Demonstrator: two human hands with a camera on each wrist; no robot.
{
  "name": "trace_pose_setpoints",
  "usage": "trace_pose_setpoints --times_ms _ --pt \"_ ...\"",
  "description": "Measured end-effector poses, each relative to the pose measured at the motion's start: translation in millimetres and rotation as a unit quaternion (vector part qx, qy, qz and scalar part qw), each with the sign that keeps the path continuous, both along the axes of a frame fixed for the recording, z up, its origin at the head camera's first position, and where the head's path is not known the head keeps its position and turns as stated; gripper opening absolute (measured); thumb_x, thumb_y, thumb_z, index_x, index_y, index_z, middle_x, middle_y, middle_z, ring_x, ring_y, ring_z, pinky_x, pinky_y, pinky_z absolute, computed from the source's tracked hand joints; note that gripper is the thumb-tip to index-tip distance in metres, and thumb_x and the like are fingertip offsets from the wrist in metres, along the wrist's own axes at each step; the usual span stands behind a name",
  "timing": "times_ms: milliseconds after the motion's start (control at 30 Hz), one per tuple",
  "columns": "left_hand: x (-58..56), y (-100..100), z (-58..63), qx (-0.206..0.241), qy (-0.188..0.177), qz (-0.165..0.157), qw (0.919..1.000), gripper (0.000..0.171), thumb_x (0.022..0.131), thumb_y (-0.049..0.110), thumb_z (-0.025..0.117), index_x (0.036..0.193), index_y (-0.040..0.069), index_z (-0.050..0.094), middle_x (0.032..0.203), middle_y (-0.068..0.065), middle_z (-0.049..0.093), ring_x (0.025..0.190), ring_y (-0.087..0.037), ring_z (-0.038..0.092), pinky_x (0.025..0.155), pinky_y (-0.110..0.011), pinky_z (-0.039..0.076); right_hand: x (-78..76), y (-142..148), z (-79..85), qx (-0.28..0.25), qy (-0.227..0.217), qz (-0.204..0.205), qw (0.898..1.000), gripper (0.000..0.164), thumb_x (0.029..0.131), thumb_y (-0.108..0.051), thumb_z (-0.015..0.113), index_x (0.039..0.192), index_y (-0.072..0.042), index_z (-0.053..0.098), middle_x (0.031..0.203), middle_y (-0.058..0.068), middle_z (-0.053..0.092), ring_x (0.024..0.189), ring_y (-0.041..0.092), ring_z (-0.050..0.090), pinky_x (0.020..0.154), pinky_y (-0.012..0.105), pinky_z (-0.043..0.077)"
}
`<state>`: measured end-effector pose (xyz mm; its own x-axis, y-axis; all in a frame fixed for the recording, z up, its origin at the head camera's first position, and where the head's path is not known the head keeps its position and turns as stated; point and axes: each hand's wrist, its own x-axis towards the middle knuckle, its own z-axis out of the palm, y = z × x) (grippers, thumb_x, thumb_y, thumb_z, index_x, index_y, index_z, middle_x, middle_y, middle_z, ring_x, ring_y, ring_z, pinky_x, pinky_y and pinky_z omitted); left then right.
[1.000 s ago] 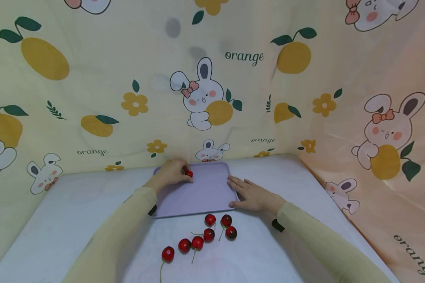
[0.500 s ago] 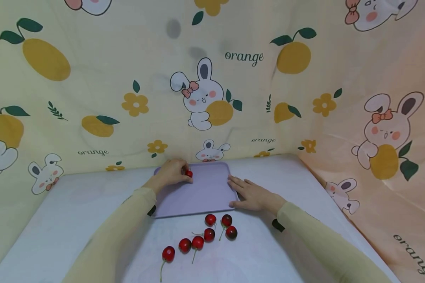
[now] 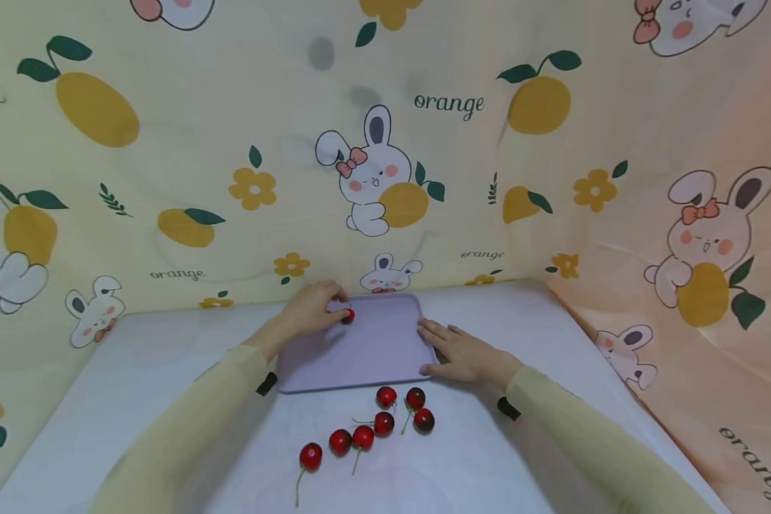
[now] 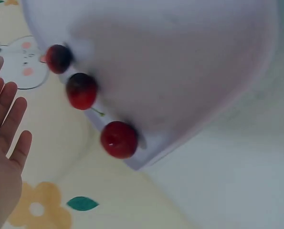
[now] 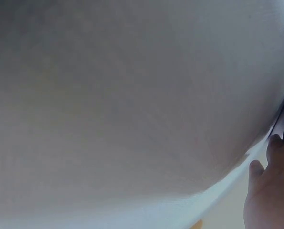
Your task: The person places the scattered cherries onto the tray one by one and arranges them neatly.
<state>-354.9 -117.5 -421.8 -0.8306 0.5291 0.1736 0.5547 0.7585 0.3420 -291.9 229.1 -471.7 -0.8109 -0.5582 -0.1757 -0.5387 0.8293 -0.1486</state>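
Observation:
A lavender tray [image 3: 360,353] lies at the back of the table. Above its far left part is my left hand [image 3: 313,308]; a red cherry [image 3: 348,315] shows by its fingertips. In the left wrist view, the fingers [image 4: 5,107] are extended and apart from three cherries, which sit in a row along the tray's edge: a dark-red one [image 4: 59,58], a half-dark one [image 4: 82,90] with a short stem, and a bright red one [image 4: 119,139]. My right hand [image 3: 465,355] rests flat at the tray's right edge, fingertips touching the rim. The right wrist view shows little of it.
Several cherries lie on the white table [image 3: 488,457] in front of the tray, among them a long-stemmed cherry [image 3: 310,457] at the left and a dark cherry [image 3: 424,420] at the right. A printed cloth [image 3: 283,214] hangs right behind the table.
My left hand has loosened from the cherry and drawn slightly up and to the left, leaving the cherry on the tray. The right hand stays put; the head view has shifted a little.

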Motion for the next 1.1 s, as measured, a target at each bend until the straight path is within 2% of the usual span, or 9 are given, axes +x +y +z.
trace_pose_setpoints --times_ms 233,333,467,700,900,1000,1100 --pt "28.7 -2.5 16.4 0.031 0.010 -0.040 0.9986 0.023 0.094 0.016 0.077 0.114 0.007 0.071 0.113 -0.010 0.071 0.107 -0.028 0.066 0.095 -0.040 0.056 -0.4 0.3 0.2 0.002 -0.007 0.001 1.000 0.094 0.099 -0.072 0.045 0.167 -0.013 0.017 0.175 0.003 0.005 0.159 0.026 0.013 0.128 0.050 0.015" --pt "44.2 -5.8 21.0 0.035 0.028 -0.065 0.9969 0.021 0.093 0.015 0.078 0.112 0.010 0.071 0.110 -0.009 0.071 0.099 -0.022 0.064 0.087 -0.036 0.057 -1.5 1.0 -0.9 0.004 -0.002 0.003 1.000 0.095 0.099 -0.073 0.044 0.167 -0.013 0.017 0.175 0.003 0.006 0.160 0.026 0.013 0.128 0.050 0.016" --pt "66.4 -11.4 24.8 0.029 0.036 -0.086 0.9952 0.021 0.093 0.017 0.078 0.113 0.012 0.071 0.109 -0.003 0.071 0.095 -0.016 0.063 0.084 -0.032 0.058 -2.7 1.8 -2.1 0.001 -0.001 0.004 1.000 0.095 0.098 -0.074 0.045 0.167 -0.013 0.018 0.175 0.004 0.007 0.159 0.027 0.014 0.128 0.051 0.017" --pt "101.6 -21.1 23.8 0.021 -0.001 -0.096 0.9951 0.026 0.093 0.018 0.079 0.117 0.012 0.070 0.109 0.003 0.069 0.102 -0.016 0.065 0.090 -0.034 0.059 -2.8 2.7 -2.9 0.002 -0.007 0.005 1.000 0.096 0.098 -0.074 0.044 0.167 -0.013 0.017 0.175 0.004 0.006 0.160 0.027 0.014 0.128 0.051 0.016" --pt "128.3 -28.7 15.6 0.016 -0.011 -0.127 0.9917 0.023 0.094 0.017 0.078 0.115 0.015 0.069 0.109 0.004 0.070 0.100 -0.016 0.065 0.088 -0.031 0.058 -2.6 2.6 -2.3 0.000 -0.006 0.004 1.000 0.096 0.098 -0.074 0.045 0.167 -0.013 0.017 0.175 0.004 0.007 0.159 0.027 0.014 0.128 0.051 0.016" --pt "143.1 -30.1 13.2 0.016 -0.037 -0.136 0.9900 0.022 0.095 0.017 0.077 0.116 0.014 0.069 0.110 0.001 0.070 0.101 -0.019 0.066 0.090 -0.032 0.058 -2.5 2.3 -2.6 -0.002 -0.005 0.005 1.000 0.096 0.098 -0.074 0.045 0.167 -0.012 0.017 0.175 0.004 0.007 0.159 0.027 0.014 0.128 0.051 0.015" --pt "156.1 -31.7 9.9 0.011 -0.069 -0.138 0.9880 0.023 0.096 0.019 0.076 0.117 0.014 0.069 0.112 0.000 0.070 0.102 -0.017 0.066 0.092 -0.031 0.058 -2.9 2.2 -3.4 -0.001 -0.004 0.005 1.000 0.097 0.098 -0.075 0.044 0.167 -0.013 0.017 0.175 0.004 0.007 0.159 0.027 0.014 0.128 0.051 0.016"
